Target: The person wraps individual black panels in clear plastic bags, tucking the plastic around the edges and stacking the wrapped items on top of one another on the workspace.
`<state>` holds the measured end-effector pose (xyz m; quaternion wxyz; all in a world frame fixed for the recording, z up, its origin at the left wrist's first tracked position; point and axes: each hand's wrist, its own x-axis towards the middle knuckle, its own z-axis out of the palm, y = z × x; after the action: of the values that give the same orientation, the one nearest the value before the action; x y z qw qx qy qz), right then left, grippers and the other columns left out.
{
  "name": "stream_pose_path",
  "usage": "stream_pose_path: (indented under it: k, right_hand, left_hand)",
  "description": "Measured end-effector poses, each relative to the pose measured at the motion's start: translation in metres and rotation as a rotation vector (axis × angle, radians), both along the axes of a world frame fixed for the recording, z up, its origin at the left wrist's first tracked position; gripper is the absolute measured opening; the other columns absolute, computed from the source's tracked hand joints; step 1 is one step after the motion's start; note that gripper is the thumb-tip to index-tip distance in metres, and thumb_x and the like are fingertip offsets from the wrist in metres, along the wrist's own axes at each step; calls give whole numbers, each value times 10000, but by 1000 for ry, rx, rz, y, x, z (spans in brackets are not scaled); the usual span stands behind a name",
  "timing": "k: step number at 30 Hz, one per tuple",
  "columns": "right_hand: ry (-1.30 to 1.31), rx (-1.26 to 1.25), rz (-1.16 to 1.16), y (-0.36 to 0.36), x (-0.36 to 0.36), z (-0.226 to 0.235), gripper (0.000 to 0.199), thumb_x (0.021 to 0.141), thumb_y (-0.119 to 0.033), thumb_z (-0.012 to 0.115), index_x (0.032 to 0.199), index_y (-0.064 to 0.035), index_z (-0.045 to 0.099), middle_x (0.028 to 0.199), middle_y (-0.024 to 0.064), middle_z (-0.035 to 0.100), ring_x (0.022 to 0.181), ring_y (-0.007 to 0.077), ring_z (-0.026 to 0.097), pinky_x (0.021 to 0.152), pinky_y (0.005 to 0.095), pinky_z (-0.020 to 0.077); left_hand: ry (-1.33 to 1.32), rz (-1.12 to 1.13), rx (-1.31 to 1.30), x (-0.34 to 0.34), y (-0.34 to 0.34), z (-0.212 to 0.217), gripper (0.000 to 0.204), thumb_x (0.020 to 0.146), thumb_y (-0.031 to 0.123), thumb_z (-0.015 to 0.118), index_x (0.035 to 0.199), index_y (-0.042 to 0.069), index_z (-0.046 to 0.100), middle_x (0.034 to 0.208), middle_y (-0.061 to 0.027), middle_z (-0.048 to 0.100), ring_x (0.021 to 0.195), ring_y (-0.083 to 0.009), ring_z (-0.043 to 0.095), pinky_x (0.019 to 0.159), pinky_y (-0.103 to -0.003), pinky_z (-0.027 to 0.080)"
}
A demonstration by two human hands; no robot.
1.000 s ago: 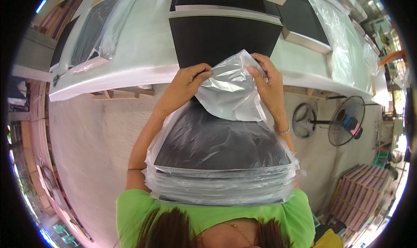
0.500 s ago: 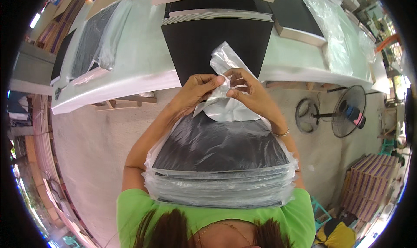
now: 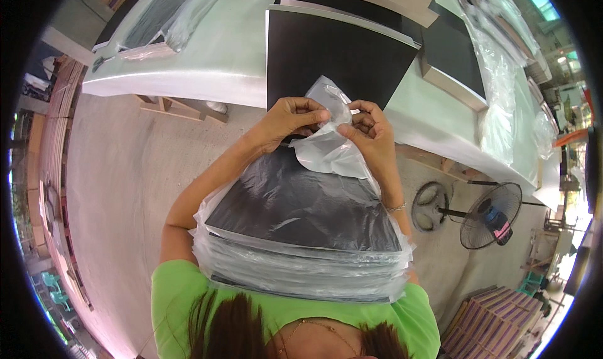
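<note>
Both hands are in front of me, working on a crinkled translucent plastic bag (image 3: pixel 326 155). My left hand (image 3: pixel 292 121) pinches the bag's edge between thumb and fingers. Close on its right, my right hand (image 3: pixel 375 136) has thumb and curled fingers closed on the same plastic. Below them, against my body, lies a stack of black boards (image 3: pixel 295 202) wrapped in clear plastic. Several wrapped layers show along its near side. Just beyond my hands, a pile of bare black boards (image 3: pixel 333 51) with pale edges overhangs the table's near edge.
The pale-covered table (image 3: pixel 220 82) runs across the far side. On it are a plastic-wrapped black board (image 3: pixel 157 20) at left, and a black-topped stack (image 3: pixel 455 57) and loose plastic film (image 3: pixel 496 101) at right. A pedestal fan (image 3: pixel 490 214) and striped stacked panels (image 3: pixel 493 321) are at right.
My view has turned, so the table and fan appear tilted and shifted. My hands have drawn slightly apart, still gripping the plastic bag. The wrapped stack stays against my body.
</note>
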<state>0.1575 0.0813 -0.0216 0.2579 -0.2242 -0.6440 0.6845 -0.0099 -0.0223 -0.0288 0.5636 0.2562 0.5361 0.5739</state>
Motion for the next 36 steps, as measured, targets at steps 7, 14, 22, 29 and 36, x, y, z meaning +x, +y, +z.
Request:
stream_pose_path:
  k: [7,14,22,29,36]
  right_hand:
    - [-93,75,1,8,1,-21,266,789,-62,674,1028,12,583,796,-1,582,716,49,529,664,192,424]
    - [69,-301,-114,38,39,-55,183,840,-67,607,997,26,597,870,19,595,822,94,549,743,217,435]
    - [475,-685,-859,80,267,-196,345,829,41,460,1173,78,471,1139,140,549,1008,232,553,914,357,461]
    - [193,278,-1116,73,371,-85,377,903,-167,450,1219,38,450,1155,142,524,1015,256,533,834,375,454]
    - [-395,551,-770,59,176,3,179,826,-158,601,717,-21,562,631,-15,444,594,84,423,543,259,387]
  left_hand:
    - [-69,-21,-68,1,-10,-15,309,820,263,685,986,9,623,826,-14,614,708,-53,558,605,-159,450]
    - [-539,80,31,-20,-21,-24,185,871,172,607,1008,48,592,903,-37,614,803,-116,604,706,-209,530]
    - [-759,252,131,-67,-57,-37,115,865,101,593,969,55,605,885,-30,621,769,-118,594,653,-226,523]
    - [-281,254,-11,-59,-60,-11,146,829,220,665,899,101,617,809,28,598,699,-64,557,601,-177,466]
    - [-164,-108,38,-24,-33,19,273,825,315,670,871,46,656,802,1,610,685,-53,556,571,-167,444]
